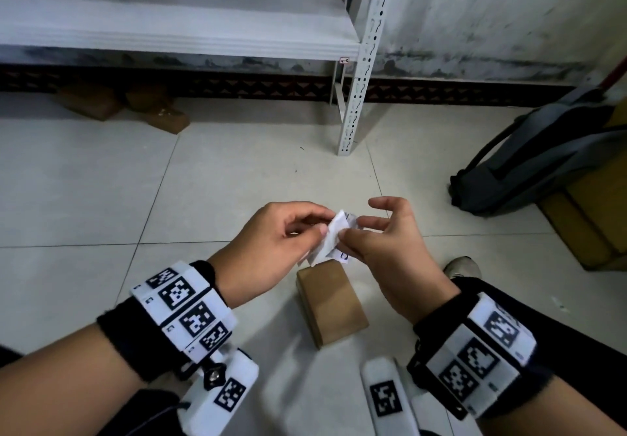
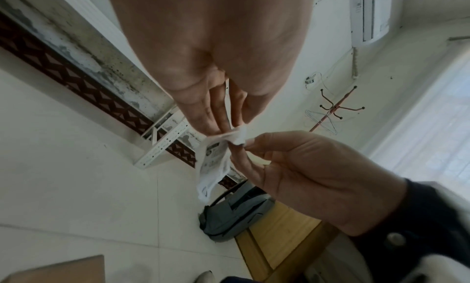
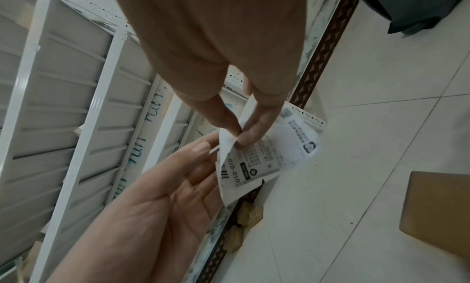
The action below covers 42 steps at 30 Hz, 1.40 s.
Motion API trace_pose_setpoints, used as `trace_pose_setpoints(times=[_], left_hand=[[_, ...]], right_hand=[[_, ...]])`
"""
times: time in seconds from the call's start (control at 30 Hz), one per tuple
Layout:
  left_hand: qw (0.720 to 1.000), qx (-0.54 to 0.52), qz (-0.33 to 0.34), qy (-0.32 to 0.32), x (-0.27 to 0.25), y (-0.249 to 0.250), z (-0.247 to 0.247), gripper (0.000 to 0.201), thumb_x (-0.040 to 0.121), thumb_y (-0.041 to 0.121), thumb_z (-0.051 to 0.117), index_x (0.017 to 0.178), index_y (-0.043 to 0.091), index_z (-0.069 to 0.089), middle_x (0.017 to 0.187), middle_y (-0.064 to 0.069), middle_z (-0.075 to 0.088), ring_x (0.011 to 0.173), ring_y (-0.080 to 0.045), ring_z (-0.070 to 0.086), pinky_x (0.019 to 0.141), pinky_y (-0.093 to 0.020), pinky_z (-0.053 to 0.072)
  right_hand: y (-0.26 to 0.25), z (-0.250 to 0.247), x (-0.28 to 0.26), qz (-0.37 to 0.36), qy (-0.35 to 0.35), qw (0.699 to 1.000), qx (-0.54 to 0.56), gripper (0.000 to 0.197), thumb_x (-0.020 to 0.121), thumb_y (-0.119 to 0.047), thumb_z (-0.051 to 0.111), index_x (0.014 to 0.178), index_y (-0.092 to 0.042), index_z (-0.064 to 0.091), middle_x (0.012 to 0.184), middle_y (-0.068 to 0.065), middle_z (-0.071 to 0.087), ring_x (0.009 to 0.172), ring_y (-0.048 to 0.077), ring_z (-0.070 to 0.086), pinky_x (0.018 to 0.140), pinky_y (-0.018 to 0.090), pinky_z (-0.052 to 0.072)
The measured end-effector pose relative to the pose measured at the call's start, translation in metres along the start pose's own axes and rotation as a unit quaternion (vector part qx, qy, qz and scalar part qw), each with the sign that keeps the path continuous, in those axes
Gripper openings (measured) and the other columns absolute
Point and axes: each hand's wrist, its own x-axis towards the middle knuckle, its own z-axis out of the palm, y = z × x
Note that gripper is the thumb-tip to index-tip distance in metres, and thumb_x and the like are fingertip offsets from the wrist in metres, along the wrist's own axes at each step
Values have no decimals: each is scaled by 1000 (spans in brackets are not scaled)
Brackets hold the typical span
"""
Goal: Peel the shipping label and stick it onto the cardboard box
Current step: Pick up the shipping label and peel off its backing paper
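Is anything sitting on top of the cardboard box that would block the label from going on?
Nothing visible does. The cardboard box shows a bare top on the floor, directly below the shipping label pinched by the left hand and right hand.

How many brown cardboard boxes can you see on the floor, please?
3: one brown cardboard box on the tiles below the hands, and two smaller brown boxes under the white metal shelf by the wall. Others may be hidden.

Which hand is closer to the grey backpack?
The right hand. It is on the same side as the grey backpack, with bare floor between them. The left hand is farther away, beyond the shipping label both hands pinch.
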Motion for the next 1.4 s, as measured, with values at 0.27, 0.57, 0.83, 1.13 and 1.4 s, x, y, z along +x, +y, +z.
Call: trace_pose_setpoints(times=[0.27, 0.57, 0.83, 1.13, 1.4], left_hand=[[998, -42, 31, 42, -8, 5, 3, 33, 82, -8, 76, 112, 6, 78, 103, -7, 73, 96, -16, 75, 91, -26, 58], [981, -156, -105, 44, -4, 3, 3, 25, 80, 2, 80, 103, 0, 71, 93, -15, 77, 79, -18, 71, 70, -21, 56], [975, -168, -144, 19, -6, 2, 3, 14, 91, 6, 70, 96, -7, 71, 99, -34, 71, 82, -26, 65, 84, -34, 56], [976, -131, -175, -4, 10, 5, 4, 15, 96, 2, 63, 101, -9, 71, 97, -25, 76, 84, -24, 70, 91, -39, 59], [983, -68, -168, 2, 23, 16, 2, 12, 95, 3, 63, 93, -3, 74, 95, -28, 75, 78, -25, 69, 81, -36, 60]], right_hand=[[-6, 1, -3, 21, -107, 990, 89, 29, 89, 13, 60, 117, 10, 52, 109, 34, 67, 96, 40, 74, 82, 37, 63], [-8, 1, -1, 14, -119, 991, 66, 6, 89, 14, 57, 94, 14, 61, 93, 39, 69, 87, 52, 72, 75, 40, 63], [-12, 0, 6, -16, -112, 994, 2, 14, 85, 15, 51, 77, 9, 60, 65, 21, 59, 70, 37, 66, 72, 34, 63], [-6, 1, 13, 37, -83, 995, -38, 15, 89, 6, 48, 86, -2, 60, 79, 16, 47, 75, 29, 49, 70, 36, 52], [-22, 11, 20, 56, -96, 990, -82, 16, 87, 3, 45, 88, -2, 60, 82, 23, 55, 74, 32, 60, 62, 32, 54]])
